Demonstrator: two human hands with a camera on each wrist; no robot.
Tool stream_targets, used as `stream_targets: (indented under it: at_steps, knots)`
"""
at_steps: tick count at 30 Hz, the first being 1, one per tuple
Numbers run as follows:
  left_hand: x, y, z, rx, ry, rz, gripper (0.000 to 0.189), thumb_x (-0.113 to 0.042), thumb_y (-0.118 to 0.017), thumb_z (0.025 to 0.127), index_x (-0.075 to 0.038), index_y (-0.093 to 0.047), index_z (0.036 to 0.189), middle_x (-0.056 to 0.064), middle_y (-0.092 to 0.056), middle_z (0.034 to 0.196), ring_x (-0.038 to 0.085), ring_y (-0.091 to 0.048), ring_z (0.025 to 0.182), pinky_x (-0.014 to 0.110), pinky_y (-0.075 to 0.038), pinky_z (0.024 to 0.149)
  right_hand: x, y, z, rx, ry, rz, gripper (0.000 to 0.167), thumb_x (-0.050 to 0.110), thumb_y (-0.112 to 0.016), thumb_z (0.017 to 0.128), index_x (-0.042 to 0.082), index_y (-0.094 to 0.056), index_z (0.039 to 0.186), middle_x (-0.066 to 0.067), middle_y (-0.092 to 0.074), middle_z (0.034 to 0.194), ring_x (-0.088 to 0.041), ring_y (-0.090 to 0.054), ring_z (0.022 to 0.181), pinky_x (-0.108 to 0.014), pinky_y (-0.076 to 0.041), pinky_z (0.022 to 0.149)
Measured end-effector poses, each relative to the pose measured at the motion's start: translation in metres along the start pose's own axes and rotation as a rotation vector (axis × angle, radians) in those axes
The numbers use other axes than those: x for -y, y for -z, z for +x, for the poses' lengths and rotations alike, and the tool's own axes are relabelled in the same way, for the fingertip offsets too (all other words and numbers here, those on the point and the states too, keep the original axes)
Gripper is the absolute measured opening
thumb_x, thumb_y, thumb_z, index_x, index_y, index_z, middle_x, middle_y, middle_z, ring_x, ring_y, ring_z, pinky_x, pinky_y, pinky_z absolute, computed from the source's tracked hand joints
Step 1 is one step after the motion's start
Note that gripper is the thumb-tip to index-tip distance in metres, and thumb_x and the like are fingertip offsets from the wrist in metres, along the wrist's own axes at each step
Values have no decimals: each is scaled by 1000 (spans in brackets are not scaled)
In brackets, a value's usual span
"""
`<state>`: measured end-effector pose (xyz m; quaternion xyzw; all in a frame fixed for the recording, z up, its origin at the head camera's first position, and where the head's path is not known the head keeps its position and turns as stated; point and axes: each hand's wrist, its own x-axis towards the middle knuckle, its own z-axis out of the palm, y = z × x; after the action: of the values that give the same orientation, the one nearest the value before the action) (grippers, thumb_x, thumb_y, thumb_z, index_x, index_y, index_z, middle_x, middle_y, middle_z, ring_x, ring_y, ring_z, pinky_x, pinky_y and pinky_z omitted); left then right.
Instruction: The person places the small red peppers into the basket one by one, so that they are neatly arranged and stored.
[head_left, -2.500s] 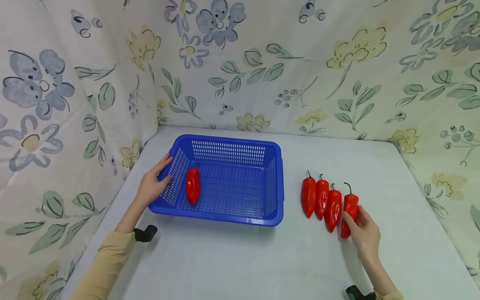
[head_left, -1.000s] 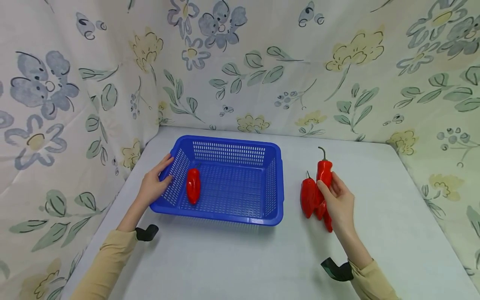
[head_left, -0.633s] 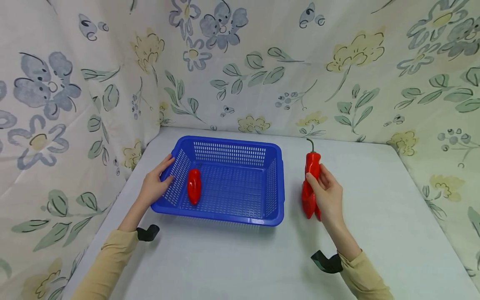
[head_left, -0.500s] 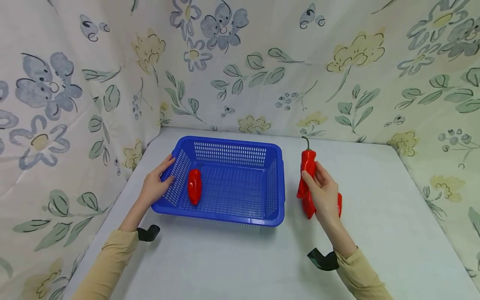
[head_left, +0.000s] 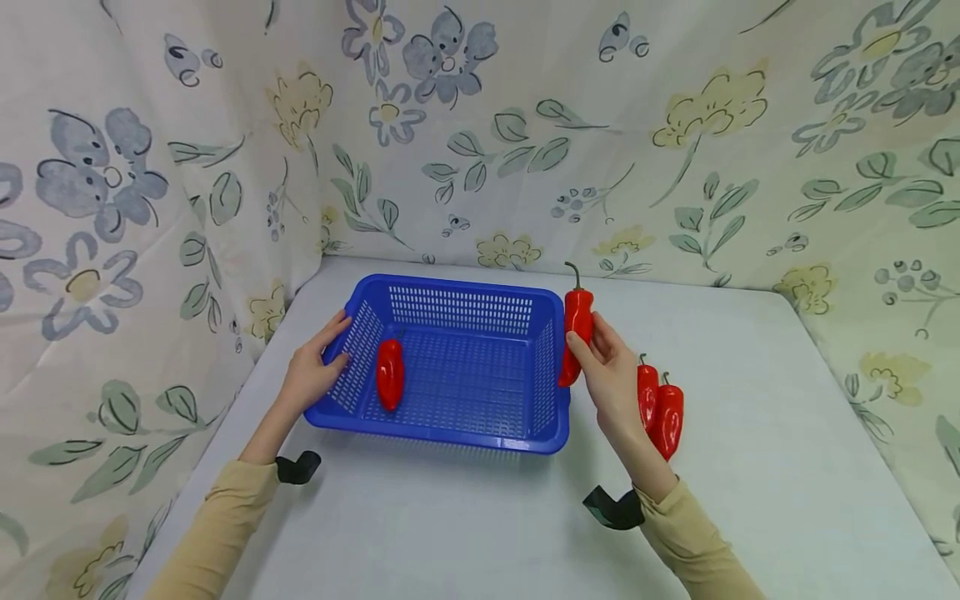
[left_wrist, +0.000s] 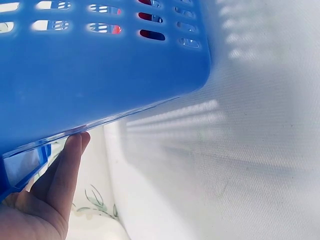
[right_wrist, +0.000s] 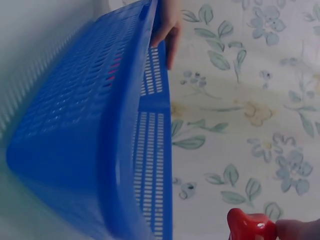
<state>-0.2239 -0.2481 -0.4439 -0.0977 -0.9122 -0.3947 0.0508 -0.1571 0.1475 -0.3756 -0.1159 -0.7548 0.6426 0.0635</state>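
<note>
A blue plastic basket (head_left: 450, 433) stands on the white table. My left hand (head_left: 313, 371) grips its left rim, thumb and fingers spread along the edge; in the left wrist view, a fingertip of that hand (left_wrist: 62, 185) touches the rim. One red pepper (head_left: 390, 375) lies inside near the left wall. My right hand (head_left: 611, 371) pinches another red pepper (head_left: 577, 317), stem up and tip down, which overlaps the basket's right rim in the head view. In the right wrist view, only part of this held pepper (right_wrist: 250, 225) shows at the bottom edge.
Two red peppers, one (head_left: 648, 392) beside another (head_left: 669, 417), lie on the table (head_left: 780, 433) right of my right hand, partly behind my wrist. A floral curtain (head_left: 487, 142) hangs along the back and sides. Black wrist-camera mounts (head_left: 615, 510) stick out from both wrists.
My right hand has picked the rightmost pepper off the table and carried it left, over the other peppers, to the basket's right rim. The left hand stays at the left rim.
</note>
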Motion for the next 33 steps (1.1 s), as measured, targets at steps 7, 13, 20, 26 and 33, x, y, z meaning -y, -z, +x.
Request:
stream_targets:
  at_steps: [7,13,20,26,33]
  knots:
    - [0,1,0,-1,3,-5,56,2,-52,88,-5,-41,143,11,-29,155,41,-29,140,61,-26,111,12,-21,4,28,24,61,63,23,-58,94,13,-29,149,-6,-42,149,-21,-47,133,-35,-45,102]
    - [1,0,0,-2,2,-7,55,2,-53,88,-5,-42,142,11,-30,155,41,-29,140,61,-27,110,24,-41,9,81,44,136,62,22,-58,94,11,-31,148,-6,-45,147,-19,-48,132,-34,-45,103]
    - [0,1,0,-1,15,-12,56,1,-53,88,-6,-42,143,10,-30,155,40,-29,140,60,-26,111,35,-70,6,141,40,205,59,20,-58,94,8,-35,146,-8,-48,144,-20,-51,129,-35,-43,105]
    - [-1,0,-1,3,17,-9,56,1,-53,89,-7,-41,143,10,-30,155,41,-29,140,60,-26,111,38,-93,4,175,-3,225,59,19,-59,93,6,-35,146,-9,-49,143,-23,-52,128,-37,-44,104]
    - [-1,0,0,-6,6,-1,56,0,-53,88,-5,-42,142,11,-30,155,42,-30,139,61,-27,110,39,-120,6,182,-67,276,60,16,-60,92,3,-35,145,-14,-50,142,-26,-52,128,-38,-44,105]
